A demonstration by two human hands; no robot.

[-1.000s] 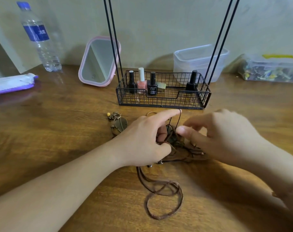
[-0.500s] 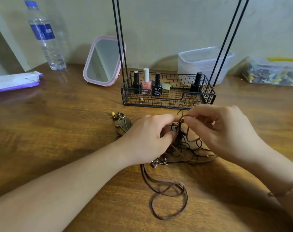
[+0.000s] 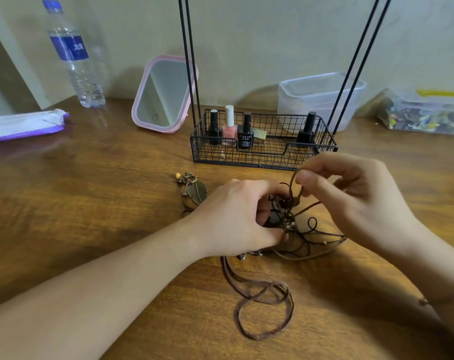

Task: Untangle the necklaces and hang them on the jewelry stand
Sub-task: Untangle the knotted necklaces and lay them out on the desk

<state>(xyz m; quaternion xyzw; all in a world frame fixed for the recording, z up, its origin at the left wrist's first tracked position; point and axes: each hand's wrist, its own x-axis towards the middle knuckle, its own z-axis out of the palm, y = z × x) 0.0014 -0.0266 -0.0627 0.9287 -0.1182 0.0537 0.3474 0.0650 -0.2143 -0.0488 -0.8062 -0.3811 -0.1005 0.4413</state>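
**A:** Looking through the head view, where do the necklaces (image 3: 293,229) sit?

**B:** They lie in a brown knot on the worktop (image 3: 91,203), directly between the two hands. The left hand (image 3: 236,219) has its fingers curled down onto the knot's near side, pinning it. The right hand (image 3: 350,193) pinches one cord loop (image 3: 296,185) between thumb and forefinger, raised just above the knot.

**A:** How will they handle?

**B:** Light and limp, I judge. The cords are soft and thin, so they fold anywhere and snag on each other. A flat strand (image 3: 265,307) trails from under the left grip toward the person, coiled loosely. A metal leaf pendant (image 3: 194,194) lies just left of the left grip; it probably adds the only real weight.

**A:** Where would you take hold?

**B:** On a single cord close to the knot, pulling gently. Hard tugs likely tighten it, and small beads could catch.

**A:** And the jewelry stand (image 3: 262,149)?

**B:** Just beyond both grips; nothing visibly hangs on its rods, whose tops are out of frame.
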